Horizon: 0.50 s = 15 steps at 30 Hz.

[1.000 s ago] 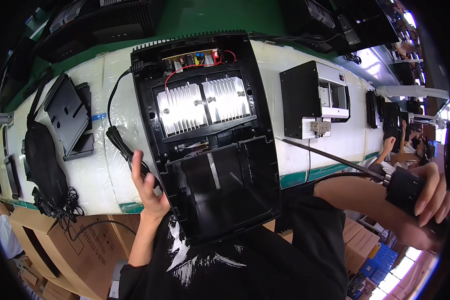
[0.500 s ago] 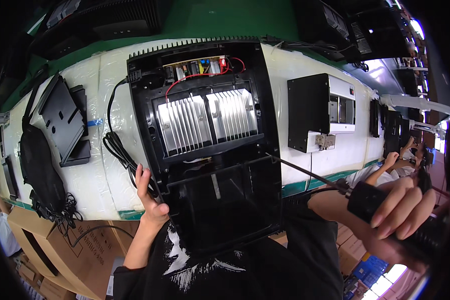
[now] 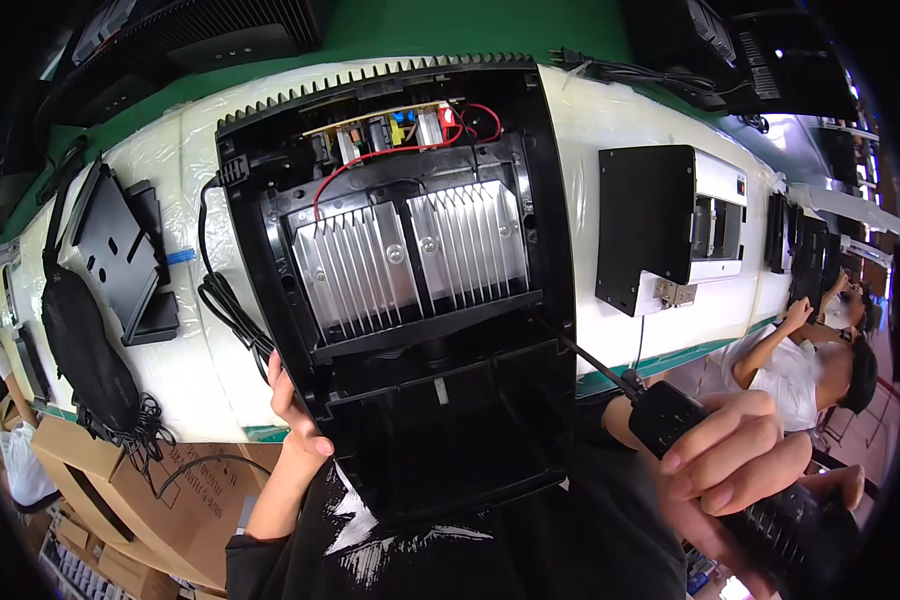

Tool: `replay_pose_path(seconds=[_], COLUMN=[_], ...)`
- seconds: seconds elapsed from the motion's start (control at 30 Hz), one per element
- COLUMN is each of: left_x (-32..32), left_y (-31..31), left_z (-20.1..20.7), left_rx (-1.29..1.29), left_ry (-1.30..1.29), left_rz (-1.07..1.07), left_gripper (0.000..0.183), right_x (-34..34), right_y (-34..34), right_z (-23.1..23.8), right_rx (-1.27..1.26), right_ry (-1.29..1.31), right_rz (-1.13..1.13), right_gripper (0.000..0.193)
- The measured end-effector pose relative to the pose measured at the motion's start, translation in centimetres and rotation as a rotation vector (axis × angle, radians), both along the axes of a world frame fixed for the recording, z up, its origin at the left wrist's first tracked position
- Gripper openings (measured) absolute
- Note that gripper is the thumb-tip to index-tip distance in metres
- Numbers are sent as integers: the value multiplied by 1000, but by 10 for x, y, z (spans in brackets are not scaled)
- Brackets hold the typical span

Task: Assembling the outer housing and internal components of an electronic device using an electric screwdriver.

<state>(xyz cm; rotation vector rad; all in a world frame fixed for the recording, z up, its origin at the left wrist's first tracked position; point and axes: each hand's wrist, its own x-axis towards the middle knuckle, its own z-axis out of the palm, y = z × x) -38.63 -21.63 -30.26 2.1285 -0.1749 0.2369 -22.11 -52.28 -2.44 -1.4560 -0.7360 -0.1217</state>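
Observation:
A long black plastic housing (image 3: 450, 450) leans toward me, its open inside facing up. Two finned silver heat sinks (image 3: 355, 275) sit side by side in its middle. Above them lies a circuit board (image 3: 375, 125) with red wires. My left hand (image 3: 296, 410) grips the housing's lower left edge, fingers partly hidden behind it. In my right hand (image 3: 740, 455) is a black electric screwdriver (image 3: 665, 412). Its long thin shaft reaches over the housing's right edge, with the tip in the dark area just below the right heat sink. Whether a screw is there I cannot tell.
A black-and-white box-shaped machine (image 3: 650, 230) stands right on the foam-covered bench (image 3: 235, 375). Left lie flat black panels (image 3: 120, 255), a black mesh-wrapped bundle (image 3: 85, 335) and a coiled cable (image 3: 235, 310). Cardboard boxes (image 3: 160, 500) stand below. Another person (image 3: 805, 365) works farther right.
The housing has tilted and come slightly nearer, its top shifting left. My right hand has moved left with the screwdriver, whose tip stays at the housing's right side.

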Motion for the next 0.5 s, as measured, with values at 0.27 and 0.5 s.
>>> replay_pose_path(seconds=[0.27, 0.5], left_x=[-12, -21], left_y=[4, 12], left_z=[-12, -31], left_rx=[-181, -206], left_ry=[59, 8], left_rz=[13, 4], left_gripper=[92, 92], right_x=[-4, -8], right_y=[-22, -18], right_z=[4, 1], right_rx=[-222, -203], right_ry=[99, 144], right_rz=[58, 12], right_gripper=[21, 16])
